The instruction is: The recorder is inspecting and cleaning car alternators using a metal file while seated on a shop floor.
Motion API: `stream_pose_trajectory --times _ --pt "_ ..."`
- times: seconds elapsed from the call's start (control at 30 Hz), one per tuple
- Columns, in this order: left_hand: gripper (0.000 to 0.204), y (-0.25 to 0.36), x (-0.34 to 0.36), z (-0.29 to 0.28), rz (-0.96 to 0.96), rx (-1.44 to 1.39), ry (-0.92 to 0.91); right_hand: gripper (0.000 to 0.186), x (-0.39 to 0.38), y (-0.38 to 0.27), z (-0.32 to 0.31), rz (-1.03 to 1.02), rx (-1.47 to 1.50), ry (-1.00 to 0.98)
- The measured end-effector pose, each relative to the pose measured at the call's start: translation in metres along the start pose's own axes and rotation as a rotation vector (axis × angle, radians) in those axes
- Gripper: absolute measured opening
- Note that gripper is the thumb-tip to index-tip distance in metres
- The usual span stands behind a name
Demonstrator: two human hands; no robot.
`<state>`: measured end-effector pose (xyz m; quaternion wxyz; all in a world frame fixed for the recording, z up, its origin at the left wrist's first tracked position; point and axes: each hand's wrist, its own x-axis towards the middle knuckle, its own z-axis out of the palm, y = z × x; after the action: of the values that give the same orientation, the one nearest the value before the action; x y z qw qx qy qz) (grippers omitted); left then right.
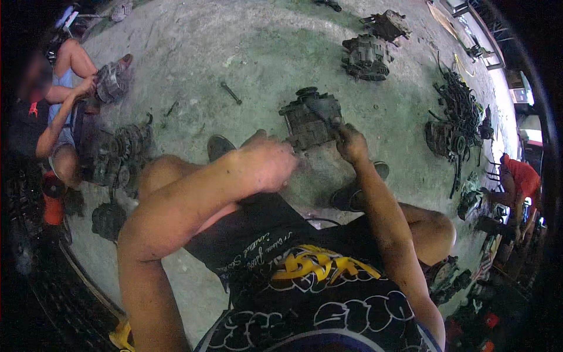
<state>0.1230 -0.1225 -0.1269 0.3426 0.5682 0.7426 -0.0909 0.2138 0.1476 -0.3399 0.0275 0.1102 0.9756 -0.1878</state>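
On the floor between my feet sits a dirty grey-black alternator (311,126), its pulley pointing away from me. My right hand (352,144) is at its right side, fingers closed round the near end of a flat, greyish tool (321,108). That tool lies slantwise across the alternator's top; its exact kind is unclear. Close to the alternator's near left corner is my left hand (268,163), its back turned up and its fingers curled. Whatever those fingers hold, if anything, is hidden.
A long bolt (231,92) lies on the concrete ahead. Another alternator (368,57) stands farther off, greasy parts (126,146) lie left, and a heap of dark wiring (457,100) lies right. One person (56,117) sits at the left; another in red (521,179) bends at the right.
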Motion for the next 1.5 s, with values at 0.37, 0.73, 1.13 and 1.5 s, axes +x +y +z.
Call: stream_pose_trajectory --times 0.37,0.73,1.13,1.5 --pt "0.043 0.001 -0.006 -0.002 0.047 -0.051 0.064 0.034 -0.015 0.006 0.005 0.196 -0.008 0.104" --pt "0.044 -0.003 -0.009 0.005 0.004 0.048 0.115 0.034 0.000 0.026 0.005 0.475 0.172 0.144" --pt "0.043 0.001 -0.008 0.004 0.036 0.021 0.075 0.040 -0.005 0.011 0.002 0.407 0.239 0.124" --pt "0.043 0.000 -0.014 0.005 -0.005 0.027 0.062 0.040 -0.024 0.013 0.032 0.296 0.239 0.155"
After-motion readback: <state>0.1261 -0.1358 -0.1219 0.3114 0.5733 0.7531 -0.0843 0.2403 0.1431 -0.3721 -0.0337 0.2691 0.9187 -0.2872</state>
